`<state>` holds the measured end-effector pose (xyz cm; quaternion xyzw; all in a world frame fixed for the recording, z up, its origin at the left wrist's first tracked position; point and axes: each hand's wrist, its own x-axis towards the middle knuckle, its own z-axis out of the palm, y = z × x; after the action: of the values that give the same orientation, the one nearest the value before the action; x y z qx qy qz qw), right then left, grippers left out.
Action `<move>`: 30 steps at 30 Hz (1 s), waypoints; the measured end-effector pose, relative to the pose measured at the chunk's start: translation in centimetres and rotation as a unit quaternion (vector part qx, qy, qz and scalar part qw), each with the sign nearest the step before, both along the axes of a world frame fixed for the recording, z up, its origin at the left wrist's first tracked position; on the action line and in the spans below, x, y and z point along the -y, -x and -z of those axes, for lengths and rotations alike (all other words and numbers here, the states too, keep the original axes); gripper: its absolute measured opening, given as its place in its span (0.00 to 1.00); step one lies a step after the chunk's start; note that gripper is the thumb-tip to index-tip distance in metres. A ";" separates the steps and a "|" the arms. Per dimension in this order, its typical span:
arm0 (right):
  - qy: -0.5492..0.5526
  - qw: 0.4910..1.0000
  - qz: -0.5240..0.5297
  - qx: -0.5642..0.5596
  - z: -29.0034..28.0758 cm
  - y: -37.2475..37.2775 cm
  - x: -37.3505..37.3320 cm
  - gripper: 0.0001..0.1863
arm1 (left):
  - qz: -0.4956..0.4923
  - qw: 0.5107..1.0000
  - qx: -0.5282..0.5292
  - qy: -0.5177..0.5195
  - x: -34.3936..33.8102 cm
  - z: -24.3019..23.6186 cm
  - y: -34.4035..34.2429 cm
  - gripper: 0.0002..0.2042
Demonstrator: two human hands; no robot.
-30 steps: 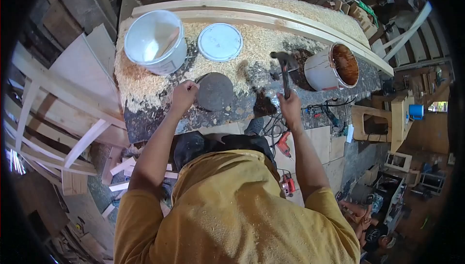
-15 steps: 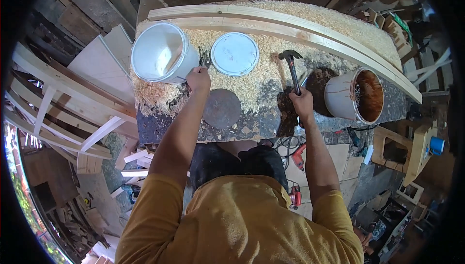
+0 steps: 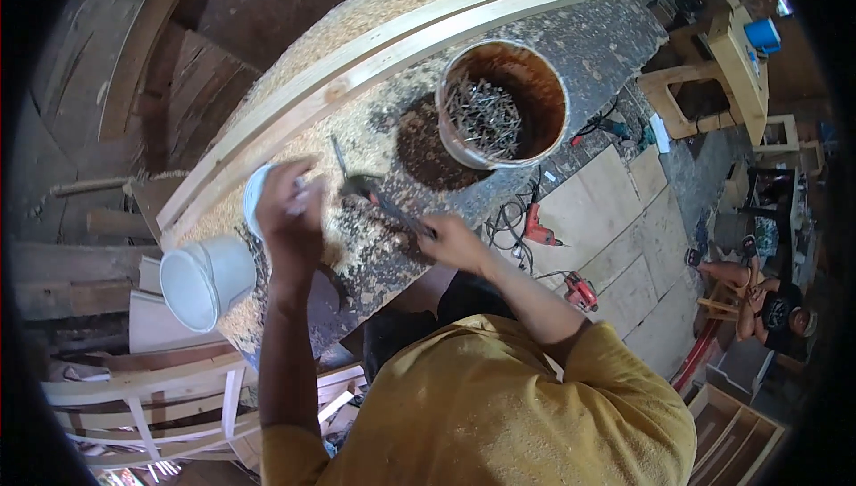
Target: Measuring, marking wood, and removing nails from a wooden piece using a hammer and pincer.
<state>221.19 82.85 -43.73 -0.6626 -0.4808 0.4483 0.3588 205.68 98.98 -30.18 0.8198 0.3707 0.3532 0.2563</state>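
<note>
My right hand (image 3: 453,243) grips the handle of a claw hammer (image 3: 397,211); its head lies over the shavings-strewn workbench (image 3: 606,45). Raised over the bench's left part, my left hand (image 3: 294,214) is slightly blurred, with fingers curled round something small and pale that I cannot make out. Behind it a white lid (image 3: 253,202) is mostly hidden. A white bucket (image 3: 234,267) stands to its left. Beyond my right hand is a rust-stained bucket (image 3: 468,149) with many nails (image 3: 486,119) inside. A thin metal tool (image 3: 339,156) lies near the hammer head.
Two long curved wooden strips (image 3: 419,27) run along the bench's far side. On the floor to the right lie a red power drill (image 3: 539,226), another red power tool (image 3: 580,292) and loose cables. A person (image 3: 758,294) sits farther right. Curved wooden frames (image 3: 134,397) stand at the left.
My view has swung right, toward the nail bucket. My left hand has left the spot between the white bucket and lid and risen. The hammer is now lowered sideways, closer to my left hand.
</note>
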 end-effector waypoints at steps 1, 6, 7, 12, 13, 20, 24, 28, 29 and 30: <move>0.019 0.999 0.009 -0.033 -0.1 -0.7 2.4 0.10 | 0.115 0.993 -0.007 0.022 -0.1 -2.1 -4.0 0.10; 0.079 0.994 -0.057 -0.051 -0.9 -4.2 9.9 0.13 | 0.258 0.937 -0.237 -0.004 -0.2 0.4 -19.1 0.17; 0.134 0.986 -0.094 -0.029 -1.4 -5.1 10.6 0.13 | 0.260 0.935 -0.242 -0.004 -0.2 1.7 -20.9 0.17; 0.191 0.972 -0.133 0.014 0.5 -7.6 13.4 0.15 | 0.282 0.883 -0.375 -0.012 -0.6 5.8 -26.2 0.14; 0.191 0.973 -0.133 0.010 0.7 -8.1 13.7 0.15 | 0.284 0.881 -0.378 -0.012 -0.8 5.5 -26.6 0.14; 0.228 0.972 -0.033 -0.040 0.5 -9.9 15.2 0.15 | 0.359 0.874 -0.317 -0.080 -0.5 4.6 -26.6 0.10; 0.223 0.973 -0.041 -0.048 0.0 -10.5 15.0 0.14 | 0.455 0.785 -0.412 -0.089 1.0 6.2 -28.6 0.08; 0.223 0.973 -0.033 -0.053 0.2 -10.9 15.3 0.14 | 0.439 0.765 -0.444 -0.156 1.0 6.0 -28.7 0.07; 0.222 0.973 -0.032 -0.052 0.3 -10.9 15.3 0.14 | 0.445 0.766 -0.428 -0.179 0.9 6.1 -28.5 0.07; 0.234 0.970 -0.022 -0.057 0.5 -10.8 15.4 0.14 | 0.445 0.766 -0.428 -0.180 0.9 6.2 -28.6 0.07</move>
<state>231.98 67.45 -44.18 -0.6907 -0.3557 0.5932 0.2108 234.28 98.11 -36.36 0.9901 -0.0344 -0.1272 0.0474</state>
